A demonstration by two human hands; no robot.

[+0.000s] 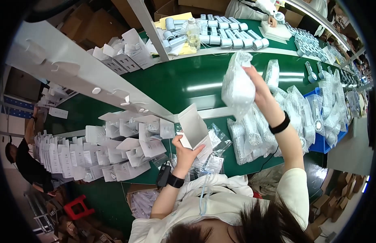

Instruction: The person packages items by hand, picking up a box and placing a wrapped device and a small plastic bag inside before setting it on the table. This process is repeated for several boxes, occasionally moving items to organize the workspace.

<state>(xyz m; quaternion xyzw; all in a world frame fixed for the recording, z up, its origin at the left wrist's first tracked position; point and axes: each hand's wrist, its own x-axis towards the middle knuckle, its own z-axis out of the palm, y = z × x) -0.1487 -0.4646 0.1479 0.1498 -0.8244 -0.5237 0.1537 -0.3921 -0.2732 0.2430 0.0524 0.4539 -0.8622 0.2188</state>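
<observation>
My left hand (pixel 184 157) is closed around a small white cardboard box (pixel 195 126) whose lid flap stands up. Raised over the green workbench, my right hand (pixel 257 86) grips a bubble-wrapped package (pixel 238 87) near its top; the wrap hides what is inside. The package is apart from the box, up and to its right. Clear plastic bags with small parts (pixel 214 163) lie beside my left hand. Below my right hand are several more bubble-wrapped items (pixel 253 135) standing close together.
Many open white boxes (pixel 149 141) fill the bench at left. A metal frame beam (pixel 127 95) crosses above it. A blue bin (pixel 337 138) holds wrapped items at right. Across the bench stand a clear bottle (pixel 193 34), grey-blue devices (pixel 226 40) and a co-worker's hand (pixel 272 22).
</observation>
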